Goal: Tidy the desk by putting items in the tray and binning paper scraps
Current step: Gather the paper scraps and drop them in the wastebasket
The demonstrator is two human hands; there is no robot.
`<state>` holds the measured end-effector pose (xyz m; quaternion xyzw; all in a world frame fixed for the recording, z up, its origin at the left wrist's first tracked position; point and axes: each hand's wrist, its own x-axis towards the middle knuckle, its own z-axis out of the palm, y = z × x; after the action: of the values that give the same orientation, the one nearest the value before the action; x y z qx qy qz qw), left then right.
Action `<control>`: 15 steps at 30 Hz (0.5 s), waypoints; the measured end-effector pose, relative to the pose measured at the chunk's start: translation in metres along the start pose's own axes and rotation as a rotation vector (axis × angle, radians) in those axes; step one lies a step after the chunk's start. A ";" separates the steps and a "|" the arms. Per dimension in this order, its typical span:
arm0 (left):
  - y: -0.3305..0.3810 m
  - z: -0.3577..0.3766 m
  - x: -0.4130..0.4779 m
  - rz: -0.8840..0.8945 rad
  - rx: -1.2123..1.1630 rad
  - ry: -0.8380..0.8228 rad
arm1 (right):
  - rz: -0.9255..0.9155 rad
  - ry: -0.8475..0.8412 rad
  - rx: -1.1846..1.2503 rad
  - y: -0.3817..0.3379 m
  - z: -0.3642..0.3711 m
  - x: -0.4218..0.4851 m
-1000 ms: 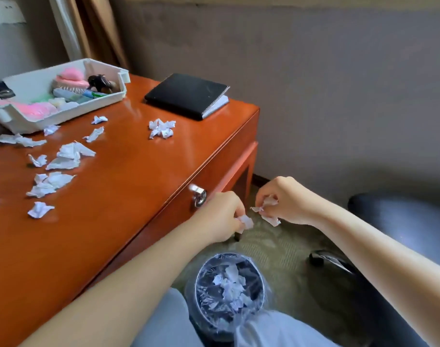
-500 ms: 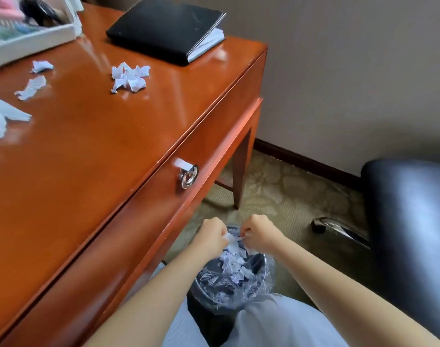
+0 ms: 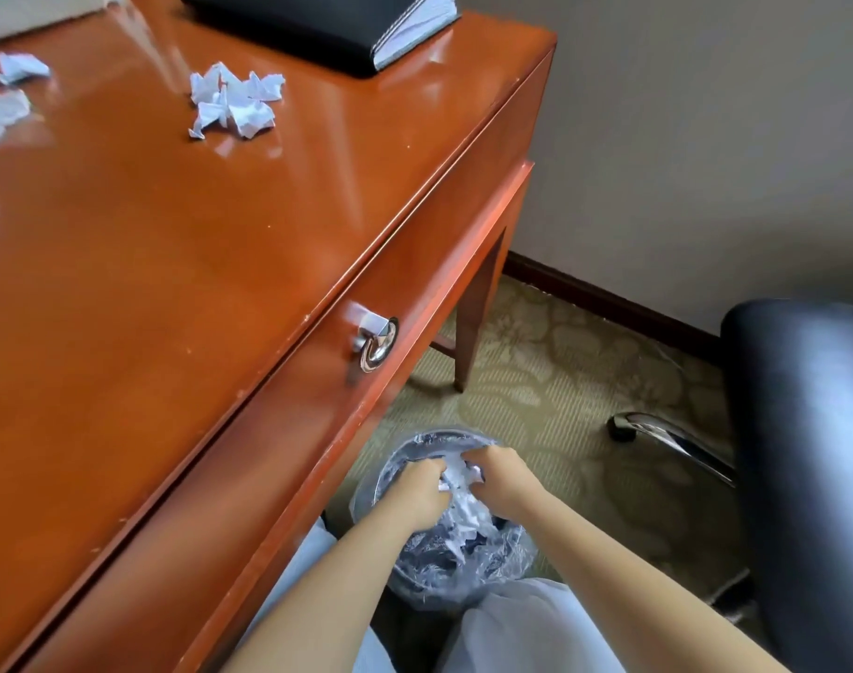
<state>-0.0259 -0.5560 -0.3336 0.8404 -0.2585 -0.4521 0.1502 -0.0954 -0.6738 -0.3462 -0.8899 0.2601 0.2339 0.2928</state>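
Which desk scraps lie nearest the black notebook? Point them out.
The bunched cluster beside the notebook; the other scraps lie singly, far to the left.

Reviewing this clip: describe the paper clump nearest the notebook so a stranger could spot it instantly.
Start at the glossy orange-brown desk; a black notebook lies at its far edge. Just left of it and nearer sits a clump of crumpled white scraps, the only bunched pile; the other scraps lie singly at the left edge.
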 end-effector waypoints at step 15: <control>0.072 -0.076 -0.133 0.304 0.319 0.178 | -0.156 0.181 -0.184 -0.047 -0.124 -0.090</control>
<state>-0.0452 -0.5381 -0.1661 0.8415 -0.4359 -0.3017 0.1039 -0.1028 -0.6915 -0.1871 -0.9479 0.1929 0.1522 0.2025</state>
